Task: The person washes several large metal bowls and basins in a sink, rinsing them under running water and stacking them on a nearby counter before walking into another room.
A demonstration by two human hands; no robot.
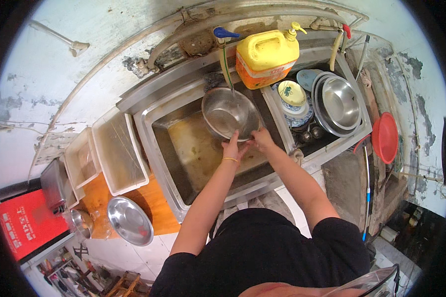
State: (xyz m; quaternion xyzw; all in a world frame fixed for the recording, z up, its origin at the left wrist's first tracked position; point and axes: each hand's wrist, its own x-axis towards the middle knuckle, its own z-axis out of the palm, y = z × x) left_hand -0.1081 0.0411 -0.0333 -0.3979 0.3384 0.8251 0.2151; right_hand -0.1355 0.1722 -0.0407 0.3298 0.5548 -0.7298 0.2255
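Note:
A round stainless steel basin (223, 111) is tilted under the tap (226, 63) with the blue lever, over the left bowl of a steel sink (160, 167). Water appears to run from the spout into it. My left hand (233, 147) grips the near rim, thumb over the edge, with a yellow band at the wrist. On the near right side of the same rim, my right hand (261, 139) has hold. The fingers beneath the basin are partly hidden.
Behind the sink's divider stands a yellow jug with a pump (267, 57). The right bowl holds stacked plates (292, 93), steel basins (341, 102) and ladles (311, 133). White plastic tubs (120, 150) and a steel bowl (130, 221) sit left. A red basin (385, 137) is at right.

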